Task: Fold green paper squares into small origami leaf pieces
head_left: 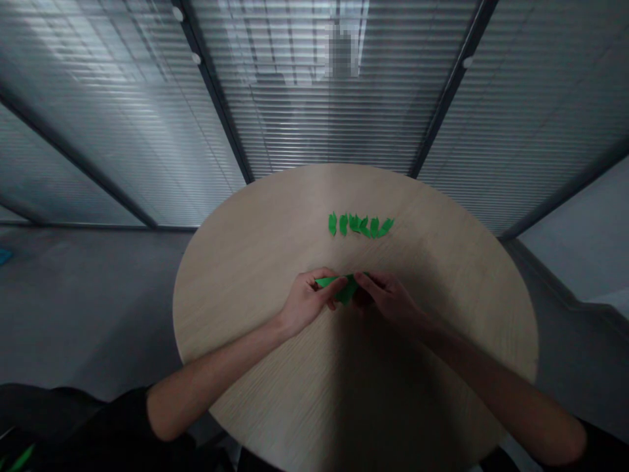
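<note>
A piece of green paper [348, 290] is held between my two hands over the middle of the table. My left hand [310, 298] pinches its left part, with the thumb lying on top. On the other side my right hand [386, 296] grips the right end between thumb and fingers. The paper looks folded, though the fingers cover much of it. Beyond my hands, several small green folded paper pieces [363, 226] lie side by side in a row on the wood.
The round wooden table [236, 262] has a pale grain, and a dark shadow falls across its near right part. Behind it stand glass panels with blinds [334, 131] in dark frames. A blue item [4, 255] lies on the grey floor at far left.
</note>
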`<action>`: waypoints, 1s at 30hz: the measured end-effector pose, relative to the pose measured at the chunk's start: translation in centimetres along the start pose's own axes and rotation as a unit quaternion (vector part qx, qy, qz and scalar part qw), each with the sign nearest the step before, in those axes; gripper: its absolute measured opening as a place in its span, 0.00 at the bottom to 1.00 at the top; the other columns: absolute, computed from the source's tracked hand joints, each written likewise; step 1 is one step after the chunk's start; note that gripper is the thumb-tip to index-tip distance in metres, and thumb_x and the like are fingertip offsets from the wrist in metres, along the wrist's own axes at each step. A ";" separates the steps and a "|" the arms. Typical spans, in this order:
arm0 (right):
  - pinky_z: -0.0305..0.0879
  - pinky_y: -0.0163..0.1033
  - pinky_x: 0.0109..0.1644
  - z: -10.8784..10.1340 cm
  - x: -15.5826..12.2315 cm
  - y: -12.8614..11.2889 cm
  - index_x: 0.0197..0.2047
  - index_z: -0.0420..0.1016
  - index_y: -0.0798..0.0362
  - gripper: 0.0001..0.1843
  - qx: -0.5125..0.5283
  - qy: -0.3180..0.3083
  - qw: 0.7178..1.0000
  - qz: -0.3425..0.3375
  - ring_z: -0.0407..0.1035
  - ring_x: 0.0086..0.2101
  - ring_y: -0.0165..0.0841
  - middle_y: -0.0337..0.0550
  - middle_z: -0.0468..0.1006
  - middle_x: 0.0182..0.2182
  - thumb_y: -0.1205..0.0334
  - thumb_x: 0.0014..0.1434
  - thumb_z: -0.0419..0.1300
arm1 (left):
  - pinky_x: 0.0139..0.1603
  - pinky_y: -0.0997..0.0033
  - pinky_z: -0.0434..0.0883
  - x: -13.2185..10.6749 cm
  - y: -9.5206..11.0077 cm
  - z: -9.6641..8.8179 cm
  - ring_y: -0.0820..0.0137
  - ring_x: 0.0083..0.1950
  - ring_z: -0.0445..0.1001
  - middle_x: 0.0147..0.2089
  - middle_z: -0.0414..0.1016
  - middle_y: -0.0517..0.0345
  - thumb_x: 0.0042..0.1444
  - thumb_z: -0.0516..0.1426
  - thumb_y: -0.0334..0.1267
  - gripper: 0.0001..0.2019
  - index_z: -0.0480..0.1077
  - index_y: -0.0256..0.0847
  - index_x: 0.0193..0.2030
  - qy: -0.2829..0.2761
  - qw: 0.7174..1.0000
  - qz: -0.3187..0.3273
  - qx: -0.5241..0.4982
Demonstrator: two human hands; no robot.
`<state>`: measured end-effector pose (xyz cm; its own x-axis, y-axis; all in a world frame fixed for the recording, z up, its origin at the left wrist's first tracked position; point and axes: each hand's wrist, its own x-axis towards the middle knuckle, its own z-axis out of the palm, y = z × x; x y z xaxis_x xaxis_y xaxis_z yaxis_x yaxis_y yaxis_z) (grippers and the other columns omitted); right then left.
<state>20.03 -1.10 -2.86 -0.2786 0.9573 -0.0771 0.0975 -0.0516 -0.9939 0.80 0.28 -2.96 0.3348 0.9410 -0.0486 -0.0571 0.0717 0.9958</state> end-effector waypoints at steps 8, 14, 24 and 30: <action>0.67 0.38 0.29 -0.2 0.1 0.4 0.28 0.75 0.53 0.34 -0.010 0.020 1.000 -0.004 0.70 0.23 0.32 0.43 0.76 0.23 0.29 0.65 0.56 | 0.24 0.77 0.68 0.1 -0.1 -0.1 0.76 0.22 0.70 0.25 0.75 0.59 0.57 0.67 0.55 0.20 0.76 0.36 0.32 -0.018 0.999 0.000 0.027; 0.65 0.37 0.26 -0.6 0.3 0.0 0.27 0.72 0.52 0.34 -0.041 0.081 0.996 -0.022 0.67 0.21 0.31 0.41 0.73 0.20 0.27 0.63 0.57 | 0.22 0.78 0.66 0.2 -0.3 -0.1 0.76 0.20 0.69 0.21 0.72 0.61 0.58 0.64 0.60 0.25 0.73 0.37 0.28 -0.025 0.999 -0.003 0.025; 0.64 0.35 0.27 -0.4 0.2 0.7 0.33 0.77 0.53 0.25 -0.030 0.005 1.000 -0.009 0.68 0.23 0.30 0.39 0.76 0.24 0.36 0.58 0.67 | 0.23 0.76 0.66 0.1 -0.3 -0.1 0.76 0.20 0.68 0.21 0.71 0.61 0.58 0.64 0.60 0.26 0.72 0.37 0.26 -0.003 0.999 0.000 0.038; 0.62 0.35 0.26 -0.6 0.4 1.1 0.31 0.76 0.53 0.23 -0.036 0.008 0.999 -0.008 0.67 0.22 0.29 0.39 0.75 0.22 0.41 0.61 0.65 | 0.24 0.76 0.66 0.1 -0.2 -0.1 0.76 0.20 0.67 0.20 0.71 0.61 0.59 0.63 0.62 0.26 0.69 0.39 0.26 0.012 0.999 0.009 0.048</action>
<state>20.59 -0.65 -3.97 -0.2647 0.9625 -0.0588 0.1615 -0.0159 -0.9867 0.72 0.43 -3.13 0.3111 0.9498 -0.0314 0.0282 0.0238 0.9993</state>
